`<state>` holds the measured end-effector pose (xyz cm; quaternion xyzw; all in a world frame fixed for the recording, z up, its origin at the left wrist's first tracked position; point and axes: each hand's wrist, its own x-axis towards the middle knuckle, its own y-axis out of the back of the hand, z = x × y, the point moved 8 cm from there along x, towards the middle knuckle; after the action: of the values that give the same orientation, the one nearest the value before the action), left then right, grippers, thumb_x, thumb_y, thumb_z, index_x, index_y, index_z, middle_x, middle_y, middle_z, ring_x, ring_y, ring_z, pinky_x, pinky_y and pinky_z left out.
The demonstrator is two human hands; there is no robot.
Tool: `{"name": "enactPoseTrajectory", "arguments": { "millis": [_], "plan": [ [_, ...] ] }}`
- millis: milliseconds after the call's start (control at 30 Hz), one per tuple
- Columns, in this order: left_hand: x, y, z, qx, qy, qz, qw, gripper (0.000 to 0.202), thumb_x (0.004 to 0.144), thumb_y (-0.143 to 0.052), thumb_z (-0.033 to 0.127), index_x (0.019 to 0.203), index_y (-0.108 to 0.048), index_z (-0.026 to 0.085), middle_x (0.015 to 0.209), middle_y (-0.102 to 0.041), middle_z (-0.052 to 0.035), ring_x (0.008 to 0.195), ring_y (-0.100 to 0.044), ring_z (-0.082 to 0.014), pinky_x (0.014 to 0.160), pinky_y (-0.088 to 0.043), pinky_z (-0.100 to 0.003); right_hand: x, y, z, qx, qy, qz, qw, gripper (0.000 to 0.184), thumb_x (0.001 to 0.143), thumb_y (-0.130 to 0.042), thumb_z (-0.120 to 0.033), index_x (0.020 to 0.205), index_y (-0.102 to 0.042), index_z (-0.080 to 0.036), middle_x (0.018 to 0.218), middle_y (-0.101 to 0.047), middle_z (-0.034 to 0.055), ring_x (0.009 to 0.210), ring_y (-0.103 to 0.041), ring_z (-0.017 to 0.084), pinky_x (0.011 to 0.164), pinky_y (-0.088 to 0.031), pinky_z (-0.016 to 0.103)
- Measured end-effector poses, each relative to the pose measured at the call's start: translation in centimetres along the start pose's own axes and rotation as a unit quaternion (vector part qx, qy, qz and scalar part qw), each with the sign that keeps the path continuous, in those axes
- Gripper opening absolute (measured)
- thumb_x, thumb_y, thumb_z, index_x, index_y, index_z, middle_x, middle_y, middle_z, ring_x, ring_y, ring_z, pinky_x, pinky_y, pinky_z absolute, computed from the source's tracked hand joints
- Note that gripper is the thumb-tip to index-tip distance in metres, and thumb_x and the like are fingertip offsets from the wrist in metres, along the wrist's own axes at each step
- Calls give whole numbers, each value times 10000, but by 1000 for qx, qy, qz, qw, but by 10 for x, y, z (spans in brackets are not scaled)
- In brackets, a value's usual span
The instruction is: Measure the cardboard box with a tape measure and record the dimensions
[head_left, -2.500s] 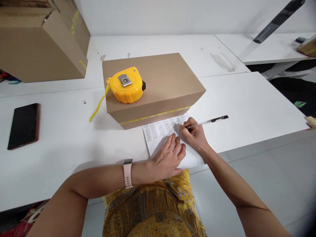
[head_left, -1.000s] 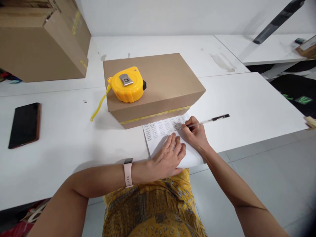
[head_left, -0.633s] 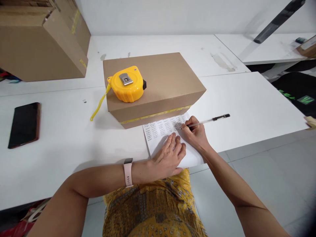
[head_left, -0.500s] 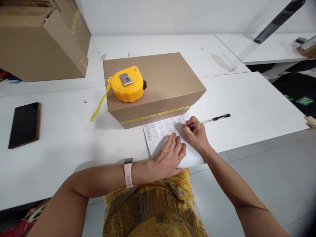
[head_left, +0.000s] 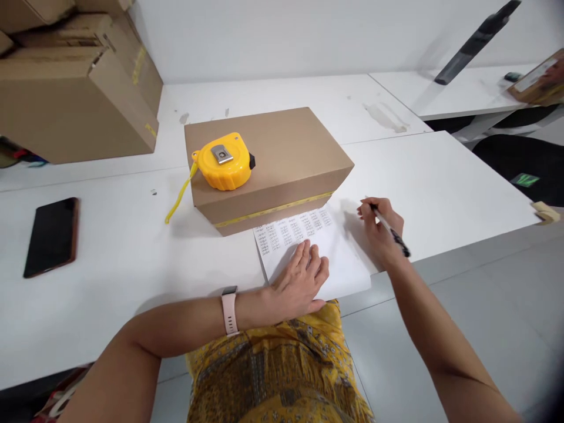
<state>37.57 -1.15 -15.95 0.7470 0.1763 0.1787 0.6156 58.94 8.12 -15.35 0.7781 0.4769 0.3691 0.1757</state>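
Note:
My left hand (head_left: 299, 279) lies flat on a white sheet of paper (head_left: 341, 264), its fingers stretched out. Columns of small handwriting fill the upper part of the sheet. A pen (head_left: 389, 228) is gripped in my right hand (head_left: 382, 229), just right of the paper; its dark end points back toward my wrist. Right behind the sheet stands a closed cardboard box (head_left: 282, 141), with yellow tape along its front. On the box's left end rests a yellow tape measure (head_left: 224, 161) with a metal clip and a yellow strap hanging over the edge.
A phone (head_left: 51, 237) lies dark on the white table (head_left: 132, 235) at the left. Larger cardboard boxes (head_left: 66, 100) are stacked at the back left. Toward the back right stand a tilted dark cylinder (head_left: 471, 50) and another carton (head_left: 540, 79). A black chair (head_left: 520, 164) is at the right.
My right hand has lifted away from the writing and moved right with the pen, off the paper. My left hand stays on the sheet. The camera view has shifted slightly.

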Motion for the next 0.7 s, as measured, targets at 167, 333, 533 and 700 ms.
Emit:
{"name": "enactPoseTrajectory", "arguments": {
  "millis": [167,333,533,700],
  "plan": [
    [0,-7,1,-19,0,5,1000,886,919,-597,689,1482,-495,13,1515,-528,-322,1442,-480,-470,1198,-336,-559,19,4,35,-213,115,-84,967,409,922,-398,-135,1216,-675,-198,1106,-696,163,1031,-603,317,809,-480,427],
    [-3,16,-14,-69,4,138,988,569,968,-593,548,1313,-638,99,1381,-664,-226,1366,-576,-372,1139,-434,-508,21,4,46,-200,84,-31,976,589,909,-343,-81,1454,-552,-163,1105,-724,165,1006,-604,313,842,-487,459],
    [-51,116,-116,51,183,455,870,304,938,-676,308,1224,-620,220,1265,-684,-97,1220,-627,-285,1051,-501,-526,22,2,51,-188,93,-15,978,504,936,-348,-118,1347,-637,-155,1109,-720,184,1028,-599,329,871,-496,485],
    [-70,130,-212,-69,376,378,843,597,807,-808,447,1316,-593,220,1361,-635,-125,1282,-580,-356,1071,-476,-571,23,-1,55,-201,90,-13,975,361,938,-408,-158,1107,-727,-185,1088,-710,176,1031,-586,327,876,-511,481]
  ]
}}
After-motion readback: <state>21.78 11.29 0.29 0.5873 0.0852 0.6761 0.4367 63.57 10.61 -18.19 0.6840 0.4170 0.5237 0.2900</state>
